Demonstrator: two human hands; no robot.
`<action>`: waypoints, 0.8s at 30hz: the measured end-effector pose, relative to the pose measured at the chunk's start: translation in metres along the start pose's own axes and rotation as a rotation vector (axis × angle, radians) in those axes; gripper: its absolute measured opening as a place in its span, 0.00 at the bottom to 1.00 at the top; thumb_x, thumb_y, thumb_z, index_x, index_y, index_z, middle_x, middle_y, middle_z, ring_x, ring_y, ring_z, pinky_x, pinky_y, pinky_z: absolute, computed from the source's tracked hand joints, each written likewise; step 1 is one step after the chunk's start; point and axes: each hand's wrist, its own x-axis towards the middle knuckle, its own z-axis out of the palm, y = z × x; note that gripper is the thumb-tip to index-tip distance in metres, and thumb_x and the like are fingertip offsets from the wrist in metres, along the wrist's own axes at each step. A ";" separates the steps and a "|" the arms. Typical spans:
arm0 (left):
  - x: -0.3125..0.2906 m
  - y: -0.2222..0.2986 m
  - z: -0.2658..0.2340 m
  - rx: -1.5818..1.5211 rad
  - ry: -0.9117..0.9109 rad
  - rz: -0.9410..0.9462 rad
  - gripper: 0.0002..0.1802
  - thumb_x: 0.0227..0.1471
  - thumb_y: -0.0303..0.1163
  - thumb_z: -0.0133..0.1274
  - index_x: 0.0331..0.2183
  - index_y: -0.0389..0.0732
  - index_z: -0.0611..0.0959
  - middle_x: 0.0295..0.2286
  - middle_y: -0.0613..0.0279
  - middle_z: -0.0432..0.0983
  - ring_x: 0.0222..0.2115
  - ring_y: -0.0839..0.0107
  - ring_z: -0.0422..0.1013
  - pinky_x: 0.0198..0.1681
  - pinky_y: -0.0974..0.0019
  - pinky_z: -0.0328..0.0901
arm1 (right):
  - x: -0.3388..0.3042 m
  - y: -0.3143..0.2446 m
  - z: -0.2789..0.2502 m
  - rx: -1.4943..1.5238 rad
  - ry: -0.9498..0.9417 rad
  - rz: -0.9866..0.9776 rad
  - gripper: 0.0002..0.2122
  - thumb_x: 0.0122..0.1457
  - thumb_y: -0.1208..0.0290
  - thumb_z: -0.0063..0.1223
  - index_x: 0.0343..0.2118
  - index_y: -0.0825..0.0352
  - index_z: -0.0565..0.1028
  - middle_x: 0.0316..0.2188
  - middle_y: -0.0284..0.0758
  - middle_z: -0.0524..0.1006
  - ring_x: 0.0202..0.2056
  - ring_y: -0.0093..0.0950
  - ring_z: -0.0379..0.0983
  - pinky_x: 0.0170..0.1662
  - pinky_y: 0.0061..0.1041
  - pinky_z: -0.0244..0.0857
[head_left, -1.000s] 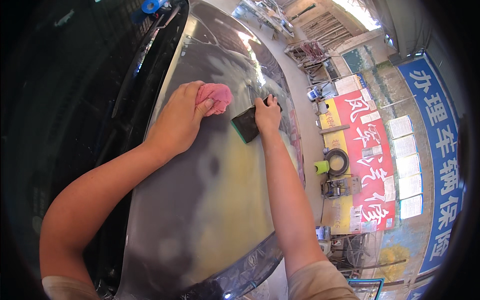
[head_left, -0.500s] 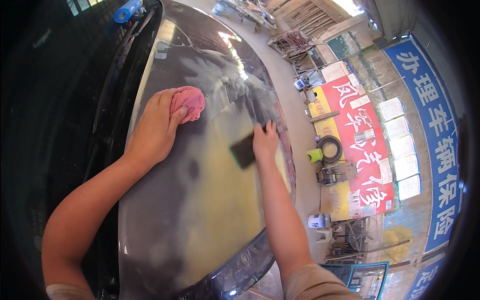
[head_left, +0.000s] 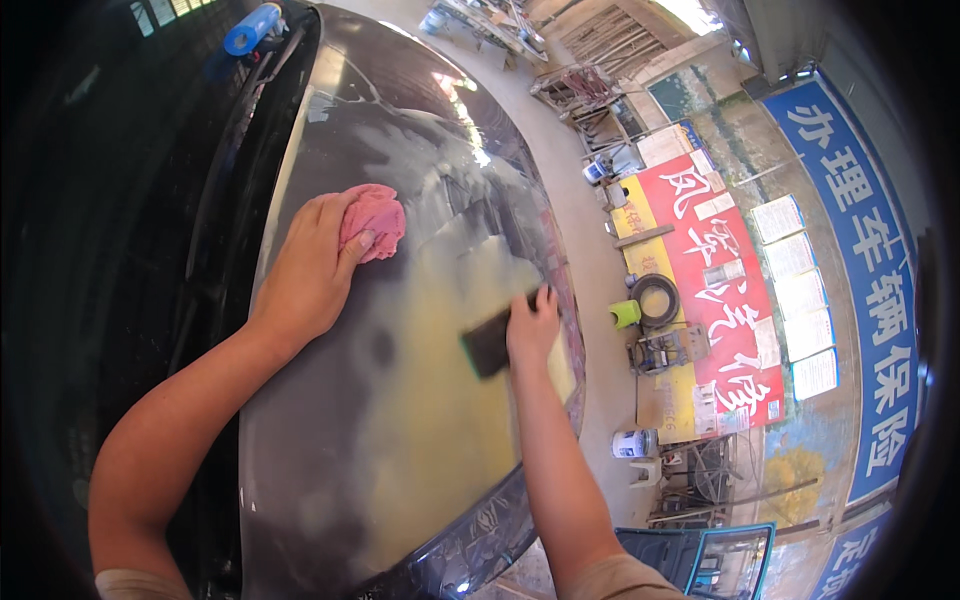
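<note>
A dark car hood (head_left: pixel 300 470) spreads below me, with a yellowish sanded patch of filler (head_left: pixel 430 450) and pale wet smears toward its far end. My left hand (head_left: pixel 305 270) is closed around a crumpled pink cloth (head_left: pixel 374 222) over the hood's left part. My right hand (head_left: pixel 533 325) grips a dark, flat sanding block (head_left: pixel 487 345) with a thin green edge, lying against the yellow patch. The fingers lie over the block's right end, near the hood's right edge. Which face of the block touches the paint is hidden.
The dark windshield (head_left: pixel 120 250) and wiper lie left, with a blue roll (head_left: pixel 252 28) at the far left. Beyond the hood's right edge are floor, a tire (head_left: pixel 655 300), a green container (head_left: pixel 625 314), a white bucket (head_left: pixel 634 443), metal racks and a red-and-yellow sign board (head_left: pixel 715 280).
My right hand has drawn the sanding block nearer to me along the yellow patch. My left hand and the pink cloth stay at nearly the same spot.
</note>
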 end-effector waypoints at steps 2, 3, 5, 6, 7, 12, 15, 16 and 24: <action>0.000 0.001 0.004 0.018 -0.006 -0.006 0.26 0.72 0.38 0.54 0.63 0.34 0.73 0.59 0.43 0.73 0.63 0.44 0.68 0.68 0.50 0.62 | 0.067 -0.043 0.027 -0.055 0.003 0.040 0.39 0.65 0.46 0.48 0.71 0.73 0.68 0.76 0.50 0.62 0.76 0.46 0.57 0.78 0.57 0.41; 0.002 0.000 0.007 0.018 -0.006 -0.005 0.26 0.72 0.37 0.54 0.63 0.33 0.73 0.59 0.43 0.72 0.63 0.44 0.68 0.68 0.50 0.62 | 0.095 -0.075 0.028 -0.144 -0.128 0.085 0.39 0.66 0.44 0.45 0.71 0.74 0.69 0.75 0.50 0.64 0.75 0.46 0.59 0.78 0.61 0.41; 0.000 0.006 0.019 -0.035 -0.031 0.019 0.26 0.71 0.37 0.54 0.63 0.33 0.73 0.59 0.43 0.72 0.62 0.44 0.68 0.68 0.50 0.62 | 0.112 -0.082 0.021 -0.246 -0.088 0.131 0.39 0.68 0.45 0.44 0.72 0.73 0.67 0.76 0.51 0.62 0.76 0.45 0.58 0.78 0.60 0.41; 0.001 0.008 0.020 -0.036 -0.034 0.029 0.26 0.71 0.37 0.54 0.63 0.33 0.73 0.59 0.44 0.72 0.62 0.44 0.68 0.68 0.50 0.62 | 0.110 -0.067 0.023 -0.227 -0.062 0.104 0.39 0.68 0.45 0.44 0.72 0.73 0.67 0.76 0.51 0.62 0.76 0.45 0.58 0.78 0.61 0.41; 0.001 0.007 0.022 -0.039 -0.037 0.012 0.26 0.71 0.37 0.55 0.63 0.33 0.73 0.59 0.44 0.72 0.62 0.44 0.68 0.68 0.50 0.62 | 0.100 -0.052 0.023 -0.209 -0.044 0.082 0.39 0.68 0.45 0.43 0.72 0.73 0.67 0.76 0.52 0.61 0.76 0.45 0.58 0.78 0.61 0.41; 0.000 -0.011 -0.005 0.060 -0.001 -0.016 0.26 0.69 0.35 0.56 0.63 0.35 0.73 0.59 0.44 0.71 0.63 0.43 0.67 0.67 0.49 0.63 | -0.035 0.026 -0.023 0.131 -0.069 -0.076 0.38 0.64 0.56 0.59 0.73 0.75 0.66 0.77 0.56 0.59 0.76 0.51 0.57 0.79 0.51 0.42; 0.003 0.007 0.001 0.008 -0.071 0.020 0.27 0.68 0.36 0.57 0.64 0.39 0.73 0.59 0.44 0.70 0.64 0.43 0.65 0.67 0.48 0.63 | -0.045 0.037 -0.042 0.193 -0.048 0.028 0.38 0.60 0.59 0.62 0.72 0.76 0.68 0.77 0.57 0.59 0.75 0.53 0.57 0.79 0.49 0.45; 0.002 0.009 0.003 0.026 -0.065 0.038 0.29 0.66 0.36 0.59 0.64 0.40 0.74 0.60 0.43 0.70 0.64 0.43 0.64 0.67 0.48 0.63 | -0.026 0.036 -0.033 0.146 -0.039 -0.012 0.39 0.61 0.57 0.60 0.72 0.75 0.68 0.77 0.57 0.59 0.75 0.53 0.58 0.79 0.50 0.44; -0.004 0.011 0.000 0.289 -0.163 0.165 0.33 0.58 0.47 0.68 0.60 0.41 0.82 0.66 0.37 0.67 0.71 0.36 0.57 0.73 0.44 0.56 | 0.100 -0.094 0.033 -0.078 -0.062 0.045 0.40 0.64 0.47 0.51 0.72 0.73 0.68 0.75 0.52 0.63 0.77 0.42 0.58 0.80 0.58 0.35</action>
